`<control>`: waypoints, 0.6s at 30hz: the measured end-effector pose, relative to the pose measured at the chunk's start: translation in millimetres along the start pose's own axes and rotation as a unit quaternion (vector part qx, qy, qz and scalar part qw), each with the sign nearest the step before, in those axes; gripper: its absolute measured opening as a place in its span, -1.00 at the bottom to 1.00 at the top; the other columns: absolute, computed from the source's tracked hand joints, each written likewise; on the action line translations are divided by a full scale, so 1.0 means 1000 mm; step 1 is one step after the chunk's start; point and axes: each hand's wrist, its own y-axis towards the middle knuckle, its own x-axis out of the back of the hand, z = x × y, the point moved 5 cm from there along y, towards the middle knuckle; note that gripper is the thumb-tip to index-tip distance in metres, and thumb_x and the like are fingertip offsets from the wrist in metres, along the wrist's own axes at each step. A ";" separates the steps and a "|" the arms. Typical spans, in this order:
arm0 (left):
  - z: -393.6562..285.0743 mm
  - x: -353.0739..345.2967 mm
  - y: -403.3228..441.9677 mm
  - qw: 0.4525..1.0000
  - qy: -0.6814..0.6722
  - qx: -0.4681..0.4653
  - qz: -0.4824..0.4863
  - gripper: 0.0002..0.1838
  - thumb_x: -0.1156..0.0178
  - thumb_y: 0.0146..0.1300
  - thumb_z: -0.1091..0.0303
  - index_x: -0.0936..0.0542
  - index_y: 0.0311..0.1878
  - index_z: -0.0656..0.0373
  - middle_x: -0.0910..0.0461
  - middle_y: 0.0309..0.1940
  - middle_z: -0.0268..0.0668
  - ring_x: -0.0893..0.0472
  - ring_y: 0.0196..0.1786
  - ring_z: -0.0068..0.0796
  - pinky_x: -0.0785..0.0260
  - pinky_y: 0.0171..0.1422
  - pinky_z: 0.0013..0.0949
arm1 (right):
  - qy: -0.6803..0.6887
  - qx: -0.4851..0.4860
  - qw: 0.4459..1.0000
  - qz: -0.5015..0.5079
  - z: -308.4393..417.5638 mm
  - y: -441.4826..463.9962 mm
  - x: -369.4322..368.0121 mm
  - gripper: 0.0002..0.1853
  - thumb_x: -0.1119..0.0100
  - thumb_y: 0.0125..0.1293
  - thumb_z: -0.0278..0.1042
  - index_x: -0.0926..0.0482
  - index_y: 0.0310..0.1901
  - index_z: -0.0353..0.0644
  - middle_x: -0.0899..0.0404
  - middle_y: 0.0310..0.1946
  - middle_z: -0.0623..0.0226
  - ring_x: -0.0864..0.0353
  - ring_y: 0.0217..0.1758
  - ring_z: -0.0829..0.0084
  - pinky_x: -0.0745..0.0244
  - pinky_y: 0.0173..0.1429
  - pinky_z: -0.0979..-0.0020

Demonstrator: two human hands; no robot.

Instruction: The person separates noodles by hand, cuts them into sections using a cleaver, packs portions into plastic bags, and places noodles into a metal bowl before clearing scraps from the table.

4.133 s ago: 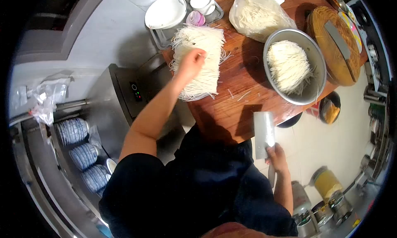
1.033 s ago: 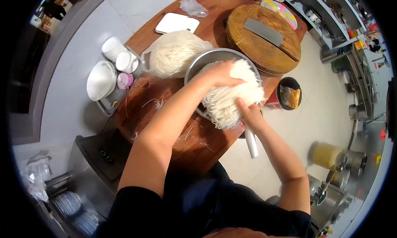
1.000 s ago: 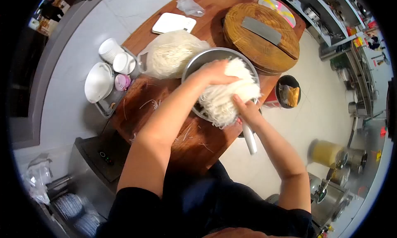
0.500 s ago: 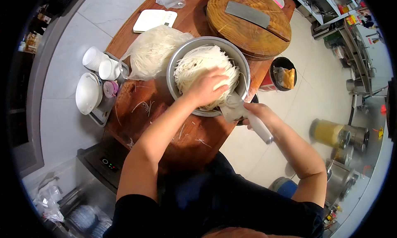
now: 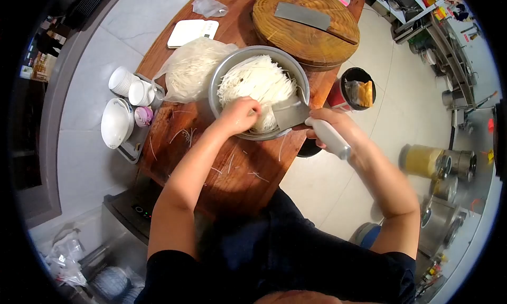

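A round metal pot (image 5: 214, 87) on the wooden table is filled with white noodles (image 5: 256, 79). My left hand (image 5: 240, 115) is at the pot's near left side, its fingers curled into the noodles and closed on a bunch of them. In my right hand (image 5: 332, 125) is a white-handled cleaver (image 5: 330, 137). I grip it near where handle meets blade, so the handle's end sticks out toward me. The broad metal blade reaches over the pot's right rim, touching the noodles; its far edge is partly hidden among them.
A plastic bag of noodles (image 5: 193, 69) lies left of the pot, below a white scale (image 5: 193, 33). Beyond stands a round chopping block (image 5: 274, 34) with another cleaver (image 5: 301, 15). Bowls and cups fill a tray (image 5: 129, 152) at left. A bin (image 5: 346, 87) stands right.
My left hand has drawn back from atop the noodles to the pot's near left side, its fingers curling. The cleaver's blade has come up and turned flatter. The whole view has shifted slightly.
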 end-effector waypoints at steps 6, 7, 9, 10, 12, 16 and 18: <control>0.002 -0.017 0.024 0.988 -0.062 0.083 -0.115 -0.84 -0.20 0.15 0.38 -0.56 -0.22 0.22 -0.58 -0.29 -0.13 -0.60 -0.28 -0.17 -0.43 -0.14 -0.24 | 0.011 0.108 0.993 0.040 0.005 -0.012 0.047 -0.58 -0.01 0.31 -0.21 -0.36 0.09 -0.34 -0.58 -0.25 0.13 -0.42 -0.59 0.66 -0.27 -0.69 0.68; -0.001 -0.033 0.034 0.988 -0.083 0.085 -0.102 -0.82 -0.21 0.15 0.37 -0.56 -0.21 0.22 -0.58 -0.28 -0.12 -0.60 -0.29 -0.18 -0.43 -0.15 -0.24 | 0.031 0.134 0.990 0.041 0.004 -0.013 0.055 -0.55 0.00 0.30 -0.21 -0.34 0.11 -0.36 -0.57 -0.24 0.11 -0.42 -0.58 0.66 -0.26 -0.69 0.69; -0.027 -0.060 0.053 0.983 -0.147 0.085 -0.071 -0.75 -0.25 0.13 0.33 -0.56 -0.17 0.24 -0.58 -0.28 -0.08 -0.60 -0.31 -0.19 -0.44 -0.18 -0.26 | 0.070 0.185 0.979 0.043 -0.001 -0.019 0.067 -0.51 0.00 0.30 -0.22 -0.30 0.15 -0.41 -0.56 -0.21 0.05 -0.41 -0.58 0.66 -0.24 -0.69 0.70; -0.039 -0.068 0.063 0.981 -0.160 0.066 -0.091 -0.74 -0.26 0.10 0.33 -0.56 -0.17 0.25 -0.59 -0.31 -0.08 -0.60 -0.32 -0.18 -0.44 -0.19 -0.26 | 0.122 0.202 0.969 0.076 -0.005 -0.020 0.068 -0.46 -0.02 0.28 -0.23 -0.27 0.18 -0.48 -0.54 -0.19 0.00 -0.41 -0.57 0.65 -0.22 -0.71 0.70; -0.058 -0.084 0.077 0.974 -0.183 0.031 -0.126 -0.72 -0.28 0.06 0.34 -0.56 -0.18 0.27 -0.59 -0.35 -0.07 -0.59 -0.34 -0.17 -0.44 -0.21 -0.26 | 0.117 0.227 0.966 0.034 -0.012 -0.027 0.069 -0.44 -0.03 0.27 -0.23 -0.26 0.19 -0.50 -0.54 -0.20 -0.01 -0.41 -0.58 0.64 -0.22 -0.72 0.69; -0.036 -0.118 0.108 0.976 -0.171 0.133 -0.016 -0.81 -0.25 -0.03 0.41 -0.56 -0.32 0.28 -0.61 -0.44 -0.08 -0.61 -0.32 -0.22 -0.43 -0.20 -0.26 | 0.114 0.227 0.967 -0.010 -0.031 -0.030 0.071 -0.38 -0.02 0.22 -0.23 -0.23 0.23 -0.49 -0.56 -0.24 0.05 -0.46 -0.58 0.59 -0.30 -0.68 0.65; -0.031 -0.117 0.105 0.974 -0.178 0.140 0.021 -0.83 -0.23 0.01 0.42 -0.57 -0.30 0.26 -0.62 -0.38 -0.14 -0.60 -0.27 -0.31 -0.43 -0.15 -0.32 | 0.070 0.224 0.971 -0.053 -0.044 -0.032 0.076 -0.40 0.03 0.23 -0.27 -0.22 0.26 -0.45 -0.57 -0.24 0.07 -0.48 -0.57 0.56 -0.38 -0.65 0.63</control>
